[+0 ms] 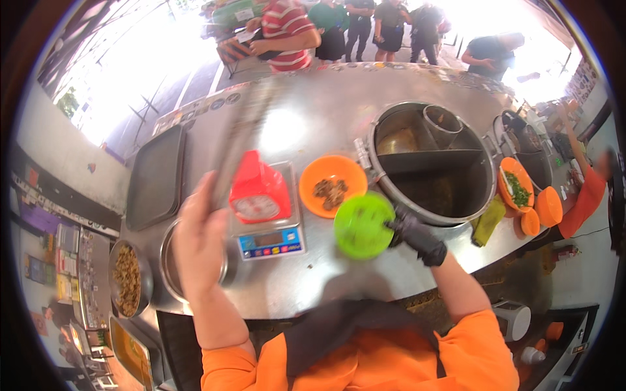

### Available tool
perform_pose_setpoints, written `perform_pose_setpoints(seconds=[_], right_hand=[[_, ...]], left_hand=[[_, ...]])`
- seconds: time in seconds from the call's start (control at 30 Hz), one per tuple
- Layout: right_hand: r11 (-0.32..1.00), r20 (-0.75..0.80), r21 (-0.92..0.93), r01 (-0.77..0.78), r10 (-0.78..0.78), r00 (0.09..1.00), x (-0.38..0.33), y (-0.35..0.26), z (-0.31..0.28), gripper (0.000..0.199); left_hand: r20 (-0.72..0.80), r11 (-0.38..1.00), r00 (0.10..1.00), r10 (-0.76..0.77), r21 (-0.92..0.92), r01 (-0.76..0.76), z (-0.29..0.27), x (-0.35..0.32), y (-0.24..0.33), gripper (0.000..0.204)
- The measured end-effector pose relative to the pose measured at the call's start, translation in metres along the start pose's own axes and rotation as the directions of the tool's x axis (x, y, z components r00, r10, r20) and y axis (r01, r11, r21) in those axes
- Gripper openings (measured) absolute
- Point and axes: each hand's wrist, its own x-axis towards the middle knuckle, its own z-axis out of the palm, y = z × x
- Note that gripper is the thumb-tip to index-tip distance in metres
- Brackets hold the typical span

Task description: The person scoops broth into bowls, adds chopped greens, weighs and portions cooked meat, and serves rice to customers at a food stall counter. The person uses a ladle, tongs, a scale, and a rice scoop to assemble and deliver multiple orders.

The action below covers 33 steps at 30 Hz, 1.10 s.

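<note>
stainless counter (pixel 326 130), curved, filling the middle of the frame.
row of small round and square stickers (pixel 202 107) along the counter's far edge, upper left; markings too small to tell.
flat dark tray (pixel 155 177), left of centre, on the counter.
red dial scale (pixel 259 190) standing on a digital scale (pixel 270 242) with a blue front panel and coloured buttons, centre.
orange bowl (pixel 332 186) just right of the scales, holding a few brown pieces.
large round divided pot (pixel 432 163), right of centre, with a metal cylinder in its far compartment.
orange bowl of chopped greens (pixel 516 184) and smaller orange bowls at the right edge.
metal bowl of brown food (pixel 128 279), lower left; colourful packets on shelving at the far left edge, blurred.

left hand (pixel 199 238), bare, lower left of centre, raised over a round metal bowl (pixel 171 264); fingers closed round long metal tongs (pixel 238 140) that slant up toward the top of the frame, motion-blurred.
right hand (pixel 417 238), black-gloved, right of centre; pinching the rim of a green bowl (pixel 362 226), which seems tilted toward the camera, between the orange bowl and the pot's near rim.
</note>
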Motion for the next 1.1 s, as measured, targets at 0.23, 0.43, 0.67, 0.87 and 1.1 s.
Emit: perform_pose_setpoints(seconds=[0.23, 0.43, 0.67, 0.87, 1.1], right_hand=[[0.967, 0.225, 0.108, -0.232, 0.204, 0.953, -0.002, 0.073, -0.006, 0.041], [0.992, 0.226, -0.09, -0.091, 0.109, 0.968, 0.003, 0.091, -0.032, 0.065], [0.991, 0.167, 0.07, 0.114, -0.124, 0.978, 0.023, 0.124, -0.024, 0.045], [0.891, 0.239, -0.387, 0.239, -0.153, 0.959, 0.032, 0.108, -0.019, 0.039], [0.96, 0.492, -0.212, 0.183, -0.056, 0.869, 0.033, -0.021, 0.081, 0.039]], left_hand=[[0.554, 0.894, 0.796, 0.242, 0.192, -0.405, 0.314, 0.122, 0.099, 0.031], [0.795, 0.744, 0.606, 0.03, 0.387, -0.544, 0.498, 0.172, 0.142, 0.023], [0.618, 0.66, 0.674, 0.403, 0.313, -0.682, 0.527, 0.142, 0.145, 0.041], [0.218, 0.764, 0.745, 0.63, -0.005, -0.645, 0.298, 0.01, 0.108, 0.047], [0.357, 0.826, 0.777, -0.519, -0.024, 0.563, 0.035, -0.14, 0.012, 0.052]])
